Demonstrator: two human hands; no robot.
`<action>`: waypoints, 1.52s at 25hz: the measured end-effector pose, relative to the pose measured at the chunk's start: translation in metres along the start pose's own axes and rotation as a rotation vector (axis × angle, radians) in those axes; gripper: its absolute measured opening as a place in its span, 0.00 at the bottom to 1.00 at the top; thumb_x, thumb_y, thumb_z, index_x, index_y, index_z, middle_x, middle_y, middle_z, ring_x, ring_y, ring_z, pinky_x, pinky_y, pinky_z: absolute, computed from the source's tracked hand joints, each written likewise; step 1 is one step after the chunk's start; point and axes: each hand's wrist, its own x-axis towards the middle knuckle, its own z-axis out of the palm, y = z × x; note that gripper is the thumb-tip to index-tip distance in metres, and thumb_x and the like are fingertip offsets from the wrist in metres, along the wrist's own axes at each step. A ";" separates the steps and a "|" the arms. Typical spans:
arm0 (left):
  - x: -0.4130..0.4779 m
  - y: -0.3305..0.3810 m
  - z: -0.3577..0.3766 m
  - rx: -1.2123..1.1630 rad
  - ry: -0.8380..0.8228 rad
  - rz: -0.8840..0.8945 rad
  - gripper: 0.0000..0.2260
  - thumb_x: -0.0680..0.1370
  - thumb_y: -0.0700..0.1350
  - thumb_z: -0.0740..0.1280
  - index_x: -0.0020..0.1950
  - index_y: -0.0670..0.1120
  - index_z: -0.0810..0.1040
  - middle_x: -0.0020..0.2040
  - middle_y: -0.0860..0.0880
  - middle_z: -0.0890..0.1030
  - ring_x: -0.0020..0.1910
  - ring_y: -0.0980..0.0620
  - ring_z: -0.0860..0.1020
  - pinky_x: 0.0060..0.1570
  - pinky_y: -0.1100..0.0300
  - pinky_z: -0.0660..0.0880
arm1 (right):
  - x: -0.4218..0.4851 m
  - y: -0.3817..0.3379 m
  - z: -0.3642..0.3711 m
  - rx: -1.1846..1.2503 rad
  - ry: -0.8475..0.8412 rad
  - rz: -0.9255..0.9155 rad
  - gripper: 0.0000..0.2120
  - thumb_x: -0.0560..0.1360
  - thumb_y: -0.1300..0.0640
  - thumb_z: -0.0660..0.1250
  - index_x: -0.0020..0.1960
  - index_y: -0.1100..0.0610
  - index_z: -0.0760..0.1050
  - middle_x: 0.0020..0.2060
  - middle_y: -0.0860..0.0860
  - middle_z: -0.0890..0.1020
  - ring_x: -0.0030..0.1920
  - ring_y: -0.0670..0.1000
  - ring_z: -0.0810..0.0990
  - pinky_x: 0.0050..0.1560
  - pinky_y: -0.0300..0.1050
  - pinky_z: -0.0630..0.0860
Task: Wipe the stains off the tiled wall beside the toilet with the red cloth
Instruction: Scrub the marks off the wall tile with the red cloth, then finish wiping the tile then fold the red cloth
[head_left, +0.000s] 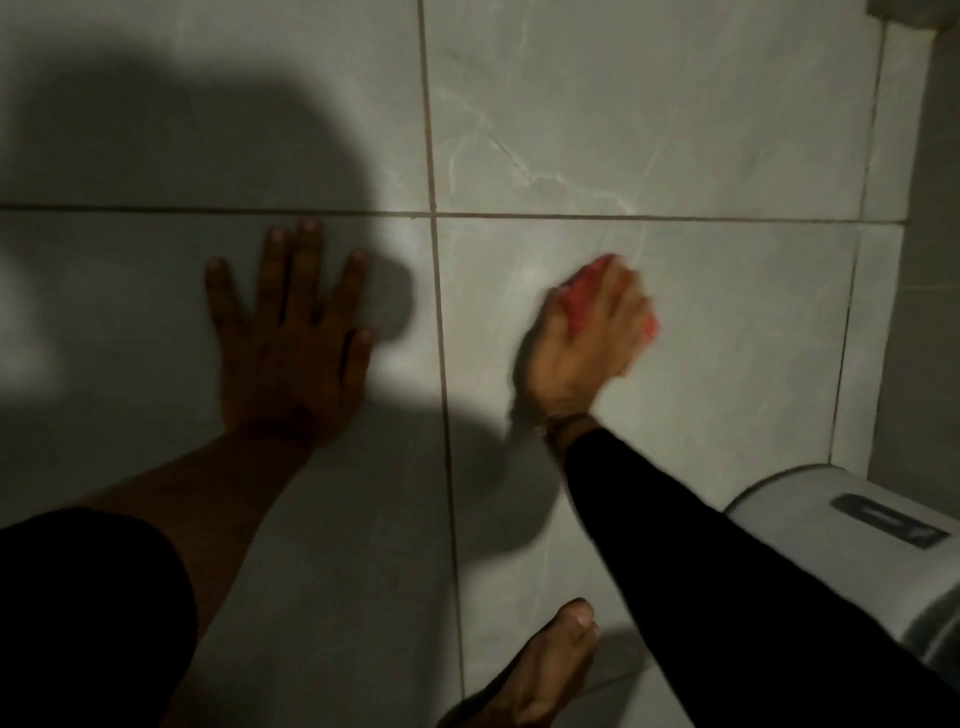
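Note:
The tiled wall (675, 130) fills the view, pale grey marble-look tiles with dark grout lines. My right hand (582, 343) presses a bunched red cloth (579, 306) against the tile right of the vertical grout line; the hand is blurred by motion. Only bits of the cloth show between and beside the fingers. My left hand (291, 332) lies flat on the tile to the left, fingers spread, in shadow, holding nothing. No stains are clearly visible on the tiles.
The white toilet cistern lid (810, 514) with a dark flush button (883, 525) sits at the lower right, close under my right forearm. A bare foot (540, 675) stands at the bottom by the wall. The wall corner (883, 156) runs along the right.

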 end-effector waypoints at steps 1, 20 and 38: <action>0.001 0.000 0.000 -0.004 0.001 -0.006 0.33 0.83 0.59 0.51 0.88 0.55 0.50 0.89 0.41 0.50 0.88 0.36 0.50 0.79 0.24 0.45 | -0.030 -0.013 0.012 -0.039 -0.072 -0.256 0.35 0.83 0.41 0.51 0.84 0.59 0.59 0.84 0.61 0.60 0.85 0.67 0.56 0.85 0.66 0.45; 0.001 0.016 -0.035 0.035 -0.173 -0.007 0.32 0.85 0.56 0.53 0.89 0.54 0.49 0.89 0.39 0.48 0.88 0.34 0.48 0.79 0.24 0.44 | -0.180 0.097 -0.033 0.255 -0.239 0.189 0.28 0.81 0.58 0.64 0.81 0.62 0.67 0.82 0.58 0.64 0.84 0.62 0.59 0.84 0.70 0.49; -0.078 0.472 -0.322 -0.697 -1.318 0.127 0.15 0.79 0.40 0.73 0.65 0.45 0.85 0.60 0.44 0.86 0.59 0.42 0.86 0.63 0.43 0.83 | -0.192 0.225 -0.439 1.455 0.136 1.152 0.13 0.83 0.56 0.66 0.64 0.54 0.83 0.60 0.59 0.89 0.60 0.64 0.87 0.59 0.59 0.84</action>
